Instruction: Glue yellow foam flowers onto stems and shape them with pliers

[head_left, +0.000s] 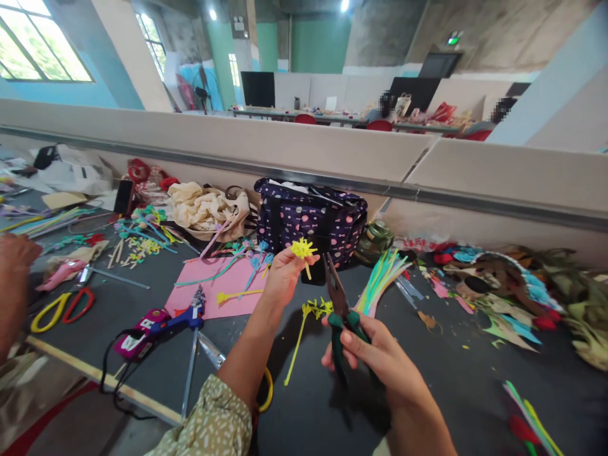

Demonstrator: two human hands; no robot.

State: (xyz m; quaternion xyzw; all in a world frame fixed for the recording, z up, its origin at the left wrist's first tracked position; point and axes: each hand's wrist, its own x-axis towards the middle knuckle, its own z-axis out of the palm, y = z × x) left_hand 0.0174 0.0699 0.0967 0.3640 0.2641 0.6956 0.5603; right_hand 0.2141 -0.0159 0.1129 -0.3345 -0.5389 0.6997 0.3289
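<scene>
My left hand (pixel 281 273) pinches a small yellow flower (pixel 302 247) made of thin strips, raised above the dark table. To its right, my right hand (pixel 368 345) is wrapped round the green handles of long-nose pliers (pixel 338 292). Their jaws point up and stand slightly apart, close to the flower but not touching it. Below, between my hands, more yellow flower pieces (pixel 317 309) lie on the table, one with a long stem. A pink sheet (pixel 190 292) to the left carries a blue flower and a yellow-tipped stem.
A blue-and-pink glue gun (pixel 147 330) with a black cord lies left, near red-and-yellow scissors (pixel 76 303). A dark patterned bag (pixel 311 215) stands behind my hands, beside bundled coloured strips (pixel 384 278). Fabric scraps (pixel 503 288) lie right. Another person's hand (pixel 18 259) is at the left edge.
</scene>
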